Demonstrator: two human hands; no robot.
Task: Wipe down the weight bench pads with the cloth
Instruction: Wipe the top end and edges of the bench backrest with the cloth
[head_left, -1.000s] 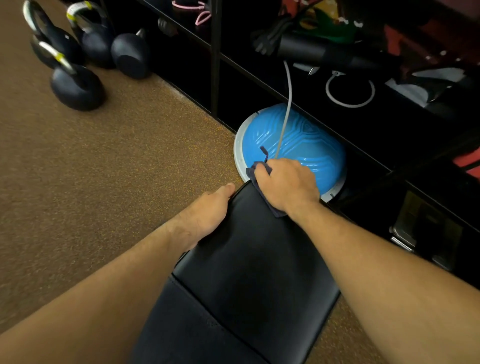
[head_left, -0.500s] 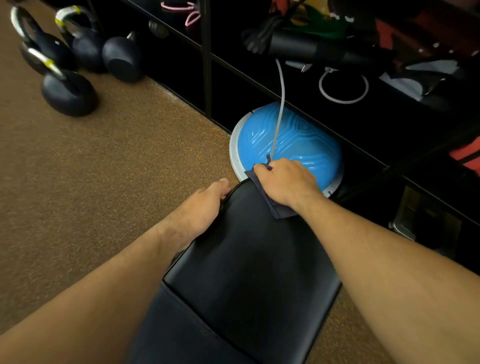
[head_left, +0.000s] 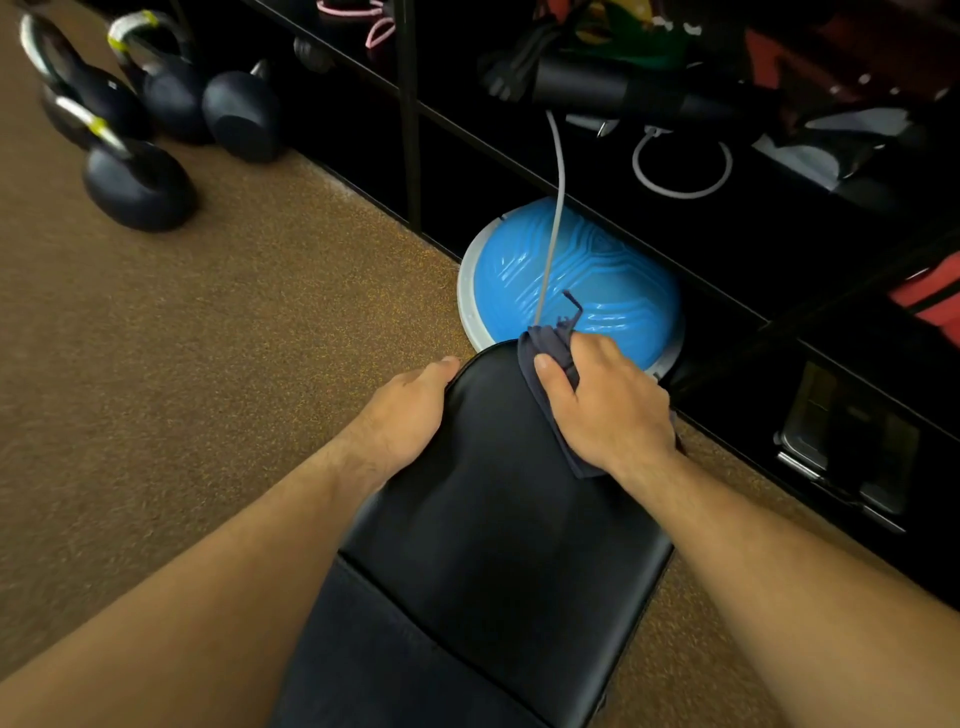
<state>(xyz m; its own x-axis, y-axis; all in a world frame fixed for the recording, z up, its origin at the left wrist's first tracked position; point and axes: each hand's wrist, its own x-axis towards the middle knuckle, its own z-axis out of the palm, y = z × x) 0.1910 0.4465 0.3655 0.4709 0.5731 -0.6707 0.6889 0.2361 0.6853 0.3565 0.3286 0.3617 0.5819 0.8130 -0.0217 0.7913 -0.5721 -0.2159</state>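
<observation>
your right hand (head_left: 615, 410) has turned and shifted a little toward the far right corner since a moment ago, so the thumb now shows on top of the cloth (head_left: 540, 364).

nearest you, the seat pad (head_left: 363, 665) meets the back pad (head_left: 493, 519) at a seam, and neither hand touches the seat pad. i judge it may yet need wiping.

your left hand (head_left: 405, 415) wraps the back pad's left edge, thumb along the rim and fingers dropping out of sight down the side. that reads as a bracing hold, keeping the pad steady while the other hand rubs.

the right hand clasps the dark cloth, bunched between thumb and curled fingers. it presses the cloth on the far rounded end, part trailing back under the palm. holding it folded over the lip likely lets you catch the edge as well as the top.

just beyond on the floor (head_left: 182, 364), a blue balance dome (head_left: 613, 280) sits under dark shelving (head_left: 779, 291), a grey cord (head_left: 556, 208) hanging across it close to your knuckles. mind snagging it.

kettlebells (head_left: 137, 182) stand well apart, far left.
</observation>
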